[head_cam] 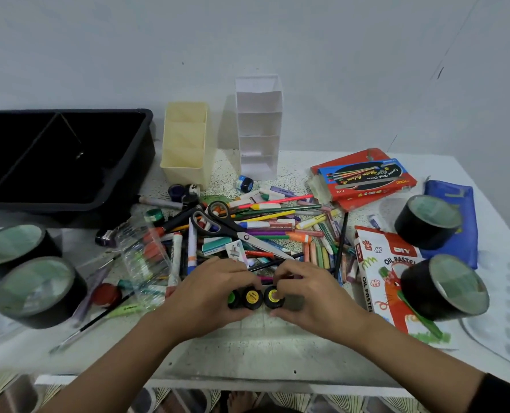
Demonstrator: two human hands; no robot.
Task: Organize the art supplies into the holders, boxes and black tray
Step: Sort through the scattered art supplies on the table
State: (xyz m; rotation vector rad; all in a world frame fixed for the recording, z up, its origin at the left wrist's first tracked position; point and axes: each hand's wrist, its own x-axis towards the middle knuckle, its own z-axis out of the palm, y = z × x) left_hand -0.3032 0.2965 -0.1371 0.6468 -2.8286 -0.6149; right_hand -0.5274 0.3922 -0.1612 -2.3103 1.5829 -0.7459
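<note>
Both hands are meeting at the near middle of the table. Left hand (212, 296) is curling its fingers around the left end of a row of three small, round black paint pots (253, 297), one topped with a green label and two with yellow. Right hand (316, 296) is gripping the right end of the same row, fingers bent over the last pot.

Just beyond the hands, a tangled heap of pens, markers and chalky crayons (277, 225) is spreading across the white speckled table (247, 347), with black-handled metal scissors (242, 234) lying on top. Farther back, a glossy black plastic tray (148, 138) is sitting at far left, a cream plastic divided holder (185, 162) beside it, and a tall white holder with stacked compartments (259, 162) to its right.

A red cardboard brush box (367, 186) is lying at far right, and a white oil pastel box (388, 281) near right. Wide black tape rolls (36, 290) are flanking the hands on both sides. A bare strip of table is running between the hands and the near edge.
</note>
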